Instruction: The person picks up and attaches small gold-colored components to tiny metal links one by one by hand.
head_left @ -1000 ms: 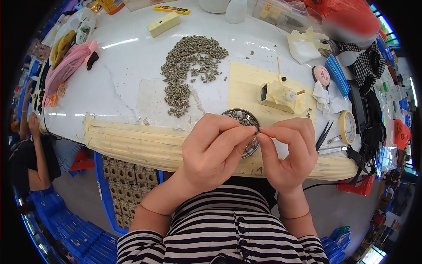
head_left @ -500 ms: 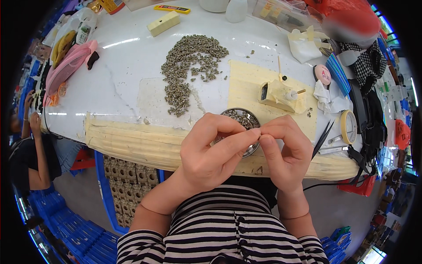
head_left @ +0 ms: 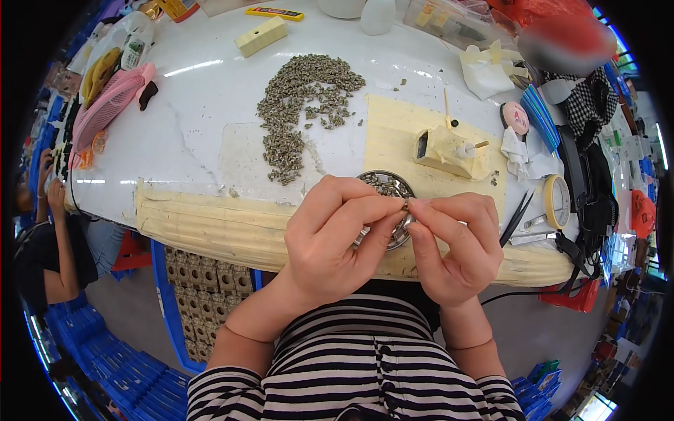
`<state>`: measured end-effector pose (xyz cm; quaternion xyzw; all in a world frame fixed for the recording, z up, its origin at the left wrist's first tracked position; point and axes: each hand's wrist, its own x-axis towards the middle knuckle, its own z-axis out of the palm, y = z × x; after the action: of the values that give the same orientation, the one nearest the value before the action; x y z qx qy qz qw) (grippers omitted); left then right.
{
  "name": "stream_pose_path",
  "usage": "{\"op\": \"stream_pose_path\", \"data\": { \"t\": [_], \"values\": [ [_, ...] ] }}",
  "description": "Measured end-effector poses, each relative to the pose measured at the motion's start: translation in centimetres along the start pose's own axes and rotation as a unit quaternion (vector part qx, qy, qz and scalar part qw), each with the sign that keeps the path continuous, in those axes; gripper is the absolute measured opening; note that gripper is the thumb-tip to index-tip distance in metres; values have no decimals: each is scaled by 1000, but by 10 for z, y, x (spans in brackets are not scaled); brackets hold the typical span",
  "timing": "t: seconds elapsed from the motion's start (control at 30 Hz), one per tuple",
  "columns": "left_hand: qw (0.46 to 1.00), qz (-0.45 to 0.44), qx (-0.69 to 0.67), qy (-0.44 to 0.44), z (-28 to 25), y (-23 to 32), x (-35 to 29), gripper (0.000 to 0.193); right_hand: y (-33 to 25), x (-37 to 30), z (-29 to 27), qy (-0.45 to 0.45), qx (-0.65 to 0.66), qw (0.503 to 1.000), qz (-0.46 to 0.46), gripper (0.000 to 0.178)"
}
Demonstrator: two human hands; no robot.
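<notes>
My left hand (head_left: 330,242) and my right hand (head_left: 460,245) meet at the fingertips above a round metal dish (head_left: 411,188). Between both pinches shows a small metal fitting (head_left: 406,205), partly covered by the fingers. Thumb and index finger of the left hand close on it from one side, those of the right from the other. Similar small metal pieces (head_left: 386,185) lie in the dish, its near part hidden by my hands. A large heap of such metal pieces (head_left: 284,91) spreads on the white table beyond my left hand.
A tape-wrapped box (head_left: 453,156) with a stick stands on a yellowish sheet. Right of my hands lie black tweezers (head_left: 517,217) and a tape roll (head_left: 557,202). A padded edge (head_left: 210,219) runs along the table's front. Below it sits a blue crate (head_left: 168,309) of metal blocks. A person (head_left: 60,238) sits at left.
My fingertips have shifted slightly left and down, and the small metal fitting between them now shows. The right hand has tilted, its fingers a little more spread from the left.
</notes>
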<state>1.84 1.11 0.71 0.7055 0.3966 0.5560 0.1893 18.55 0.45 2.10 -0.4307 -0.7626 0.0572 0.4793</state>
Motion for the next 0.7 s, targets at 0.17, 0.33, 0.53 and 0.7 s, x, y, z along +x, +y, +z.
{"op": "stream_pose_path", "data": {
  "t": [0.17, 0.33, 0.53, 0.7],
  "values": [
    [999, 35, -5, -4, -1, -3, 1, 21, 5, 0, 2, -26, 96, 993, 71, 19],
    [999, 31, -7, -9, -1, -3, 0, 22, 5, -1, 1, -29, 155, 980, 122, 13],
    [999, 26, -26, -31, -5, -2, 0, 24, 7, -2, 0, -63, 234, 955, 173, 13],
    [999, 17, -30, -36, -5, -1, -1, 25, 8, -2, -2, -60, 249, 950, 177, 14]
  ]
}}
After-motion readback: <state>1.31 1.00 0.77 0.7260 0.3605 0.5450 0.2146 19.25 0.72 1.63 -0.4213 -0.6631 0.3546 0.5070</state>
